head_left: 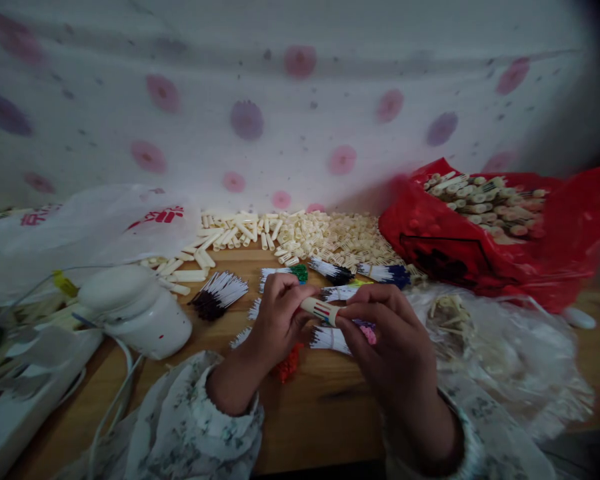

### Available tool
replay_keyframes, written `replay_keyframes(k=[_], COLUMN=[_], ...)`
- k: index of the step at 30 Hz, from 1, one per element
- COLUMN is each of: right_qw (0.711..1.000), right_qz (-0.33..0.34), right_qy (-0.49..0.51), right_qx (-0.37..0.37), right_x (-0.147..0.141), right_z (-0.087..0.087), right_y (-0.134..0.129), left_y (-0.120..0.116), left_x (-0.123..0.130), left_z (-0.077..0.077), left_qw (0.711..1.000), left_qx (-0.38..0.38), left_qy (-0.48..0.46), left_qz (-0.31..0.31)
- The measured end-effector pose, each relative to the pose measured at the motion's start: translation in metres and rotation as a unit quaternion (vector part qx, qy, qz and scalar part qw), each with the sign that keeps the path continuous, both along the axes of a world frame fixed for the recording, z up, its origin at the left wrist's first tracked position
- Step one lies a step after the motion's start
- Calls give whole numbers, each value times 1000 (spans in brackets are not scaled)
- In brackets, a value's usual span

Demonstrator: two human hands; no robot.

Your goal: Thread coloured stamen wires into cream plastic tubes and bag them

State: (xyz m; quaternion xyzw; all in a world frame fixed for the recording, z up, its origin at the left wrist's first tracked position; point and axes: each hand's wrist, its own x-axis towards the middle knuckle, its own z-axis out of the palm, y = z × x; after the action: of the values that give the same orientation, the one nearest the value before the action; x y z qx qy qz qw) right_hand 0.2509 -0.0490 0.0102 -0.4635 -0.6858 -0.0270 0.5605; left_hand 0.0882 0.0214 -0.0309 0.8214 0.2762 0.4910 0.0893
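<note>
1. White plastic bag: whatever is inside cannot be made out.
2. Black-ended bundle of white sticks: lies apart on the table, seemingly to keep its colour separate.
3. Left hand: fingers closed around one end of the cream tube, raised above the table.
4. Right hand: fingers pinching the other end, probably to steady it.
5. Clear bag: contains thin cream pieces.
6. Red bag: open, heaped with similar tubes.
</note>
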Motion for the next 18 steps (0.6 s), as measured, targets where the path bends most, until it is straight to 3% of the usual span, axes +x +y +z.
replay_keyframes(k=[9, 14, 18], right_qw=[991, 973, 943], right_qz=[13, 37, 98], right_qy=[110, 207, 292], right_qx=[-73, -96, -125], right_x=[-7, -16, -23], right_z=[-11, -19, -23], right_y=[-1, -1, -2], left_y=[-2, -2, -3], left_x=[0, 0, -2], left_z=[0, 1, 0], left_qw=[990, 982, 981], left_qx=[90, 120, 125], left_qy=[1, -1, -3], left_qz=[107, 145, 148])
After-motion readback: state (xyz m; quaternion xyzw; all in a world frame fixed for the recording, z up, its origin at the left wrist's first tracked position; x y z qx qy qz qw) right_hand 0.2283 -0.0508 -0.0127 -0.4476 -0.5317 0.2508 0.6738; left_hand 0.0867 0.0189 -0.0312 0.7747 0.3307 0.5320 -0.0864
